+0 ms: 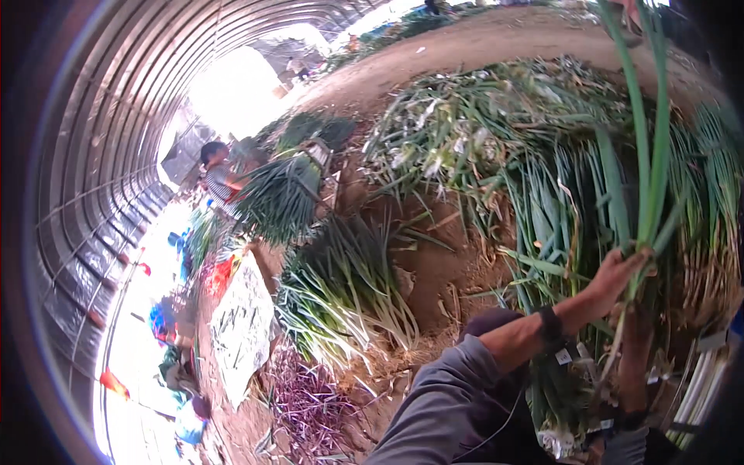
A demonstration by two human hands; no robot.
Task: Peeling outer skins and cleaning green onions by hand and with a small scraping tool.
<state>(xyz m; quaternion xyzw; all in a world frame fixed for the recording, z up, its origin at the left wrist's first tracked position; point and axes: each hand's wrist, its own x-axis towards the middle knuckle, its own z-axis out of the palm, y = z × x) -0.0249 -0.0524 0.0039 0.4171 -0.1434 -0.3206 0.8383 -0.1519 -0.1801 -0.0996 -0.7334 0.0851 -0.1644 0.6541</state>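
- Two hands work at one green onion (649,155): the left hand (616,275) is clamped round its stalk, leaves standing upward
- Right hand (635,341) sits just below, fingers closed on the white stem
- Onion heaps (496,139) cover the soil (434,271); another person (217,174) sits well apart
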